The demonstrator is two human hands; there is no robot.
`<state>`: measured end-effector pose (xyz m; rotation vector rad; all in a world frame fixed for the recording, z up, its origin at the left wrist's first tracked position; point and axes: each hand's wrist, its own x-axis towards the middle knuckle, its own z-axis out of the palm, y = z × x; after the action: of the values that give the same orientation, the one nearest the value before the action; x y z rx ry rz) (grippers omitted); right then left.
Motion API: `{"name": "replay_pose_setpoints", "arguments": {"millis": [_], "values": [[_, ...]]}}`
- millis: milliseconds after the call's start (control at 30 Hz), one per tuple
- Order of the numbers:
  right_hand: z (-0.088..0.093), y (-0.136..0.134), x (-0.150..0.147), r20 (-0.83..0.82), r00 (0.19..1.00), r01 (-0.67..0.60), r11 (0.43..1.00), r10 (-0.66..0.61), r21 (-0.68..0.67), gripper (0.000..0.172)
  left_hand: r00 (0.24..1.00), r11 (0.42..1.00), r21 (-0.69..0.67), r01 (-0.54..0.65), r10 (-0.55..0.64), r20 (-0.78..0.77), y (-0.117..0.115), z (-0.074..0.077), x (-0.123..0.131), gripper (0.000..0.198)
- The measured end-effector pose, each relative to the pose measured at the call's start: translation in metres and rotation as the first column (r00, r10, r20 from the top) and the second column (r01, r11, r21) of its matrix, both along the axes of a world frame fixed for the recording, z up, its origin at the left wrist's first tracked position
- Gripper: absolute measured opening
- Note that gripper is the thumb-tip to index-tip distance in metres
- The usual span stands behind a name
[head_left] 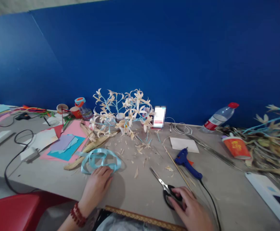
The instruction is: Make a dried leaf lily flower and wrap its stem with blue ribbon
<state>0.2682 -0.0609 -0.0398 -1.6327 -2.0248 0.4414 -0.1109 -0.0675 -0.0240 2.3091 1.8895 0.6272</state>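
Observation:
My left hand point(99, 180) is at the near edge of a loose coil of light blue ribbon point(85, 160), its fingers together and curled over the ribbon. Their tips are partly hidden. A string of dark red beads circles that wrist. On the right, thumb and fingers of my right hand point(189, 207) grip the black handles of a pair of scissors point(162, 183). The scissors lie on the table, blades pointing away and to the left. Beyond both hands stand pale dried-husk flowers point(130, 112) on light blue stems. Petal scraps point(136, 173) lie between my hands.
A blue glue gun point(187, 162) with its cord lies right of the scissors, beside thin sticks point(176, 163). Farther right are a tilted bottle point(218, 118), a red paper cup point(237, 148) and dried stalks point(267, 144). Coloured paper point(66, 154) lies left. A lit phone point(159, 117) stands behind.

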Motion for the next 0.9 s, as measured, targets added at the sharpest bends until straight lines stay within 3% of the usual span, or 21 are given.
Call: {"name": "replay_pose_setpoints", "arguments": {"millis": [167, 300, 367, 433, 533, 633, 767, 900], "values": [[0.004, 0.004, 0.001, 0.013, 1.0, -0.005, 1.0, 0.005, -0.01, 0.032, 0.995, 0.997, -0.056, -0.051, 0.056, 0.082, 0.0, -0.002, 0.001, 0.024], [0.007, 0.005, 0.0, 0.015, 1.0, -0.01, 1.0, 0.01, -0.008, 0.032, 0.988, 0.988, -0.082, -0.129, 0.135, 0.069, 0.007, 0.009, -0.015, 0.021], [0.008, 0.004, -0.001, 0.026, 1.0, 0.002, 1.0, -0.001, -0.019, 0.03, 0.991, 0.993, -0.086, -0.076, 0.085, 0.104, 0.013, 0.017, -0.025, 0.02], [0.009, 0.003, -0.002, 0.04, 0.999, 0.009, 0.999, -0.008, -0.03, 0.027, 0.99, 0.998, -0.03, -0.051, 0.055, 0.128, 0.022, 0.025, -0.037, 0.019], [0.011, 0.002, -0.003, 0.043, 0.999, 0.006, 0.999, -0.005, -0.035, 0.023, 0.982, 0.977, 0.14, -0.162, 0.145, 0.122, 0.041, 0.034, -0.057, 0.021], [0.011, 0.001, -0.005, 0.033, 0.999, 0.005, 0.999, -0.004, -0.034, 0.019, 0.984, 0.962, 0.208, -0.177, 0.179, 0.012, 0.064, 0.037, -0.07, 0.023], [0.008, 0.0, -0.006, 0.024, 1.0, 0.018, 0.999, -0.017, -0.03, 0.016, 0.992, 0.983, 0.179, -0.046, 0.066, -0.11, 0.078, 0.029, -0.062, 0.032], [0.005, -0.001, -0.006, 0.015, 0.999, 0.028, 0.999, -0.028, -0.02, 0.015, 0.978, 0.99, 0.004, 0.139, -0.137, -0.159, 0.069, 0.015, -0.038, 0.035]]}}
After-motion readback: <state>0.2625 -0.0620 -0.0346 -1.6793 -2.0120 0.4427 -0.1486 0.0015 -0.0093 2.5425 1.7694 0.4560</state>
